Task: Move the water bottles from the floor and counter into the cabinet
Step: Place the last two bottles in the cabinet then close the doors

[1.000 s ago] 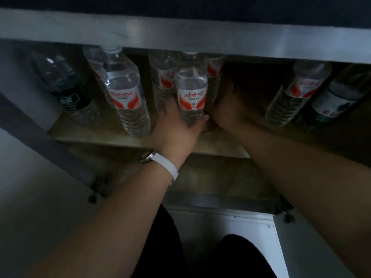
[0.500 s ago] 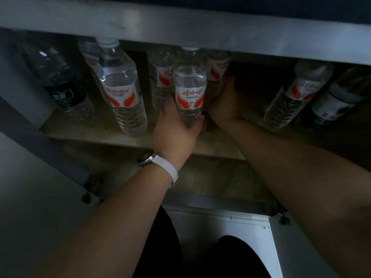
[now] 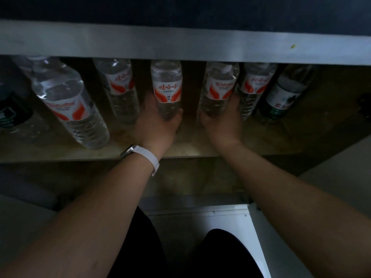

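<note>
Fingers point(image 3: 179, 114) of my left hand point(image 3: 158, 125) wrap the base of the centre bottle point(image 3: 167, 91), a firm grip low on its ribbed lower half; my right hand point(image 3: 221, 122) closes the same way round the bottle beside it point(image 3: 217, 91), thumb side tucked against its neighbour; both bottles stand upright on the cabinet shelf point(image 3: 200, 147), apart from each other with a dark gap between; white watch strap point(image 3: 149, 157) on my left wrist, sitting just over the shelf's front edge; out to the left, another red-labelled bottle point(image 3: 120, 87) further back, then a larger bottle point(image 3: 68, 101) nearer the front, and a dark-labelled one point(image 3: 10, 115) at the far left edge; to the right, a red-labelled bottle point(image 3: 253, 87) touching the one in my right hand, then a green-labelled bottle point(image 3: 281, 99) just beside that; grey table edge point(image 3: 180, 43) runs across above them all; white cabinet door point(image 3: 281, 247) hangs open below right; it's dim in here.
</note>
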A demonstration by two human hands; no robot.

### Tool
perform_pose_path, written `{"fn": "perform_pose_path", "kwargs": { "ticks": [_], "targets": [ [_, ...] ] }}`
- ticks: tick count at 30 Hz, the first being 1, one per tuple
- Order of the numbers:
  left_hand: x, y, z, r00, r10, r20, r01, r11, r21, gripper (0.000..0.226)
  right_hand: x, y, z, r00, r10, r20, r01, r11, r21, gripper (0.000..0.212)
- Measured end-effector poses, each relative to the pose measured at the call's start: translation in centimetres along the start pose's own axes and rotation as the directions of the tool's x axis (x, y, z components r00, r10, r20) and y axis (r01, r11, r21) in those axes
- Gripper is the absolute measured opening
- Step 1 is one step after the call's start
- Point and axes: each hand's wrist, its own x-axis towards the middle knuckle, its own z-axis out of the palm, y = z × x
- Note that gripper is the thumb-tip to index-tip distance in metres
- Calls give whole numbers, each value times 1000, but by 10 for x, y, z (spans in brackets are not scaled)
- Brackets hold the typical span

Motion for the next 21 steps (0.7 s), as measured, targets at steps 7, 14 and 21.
{"fn": "perform_pose_path", "kwargs": {
  "ticks": [7, 14, 21],
  "targets": [
    [18, 5, 23, 994, 64, 92, -57, 995, -83, 71, 7, 6, 0, 999, 4, 34, -2, 997, -77, 88],
    [22, 5, 33, 993, 99, 71, -91, 991, -101, 69, 10, 9, -5, 994, -4, 109, 12, 997, -78, 79],
    [28, 4, 41, 989, 138, 47, -136, 989, -56, 73, 16, 10, 9, 999, -41, 30, 42, 998, -40, 76]
  ]
}}
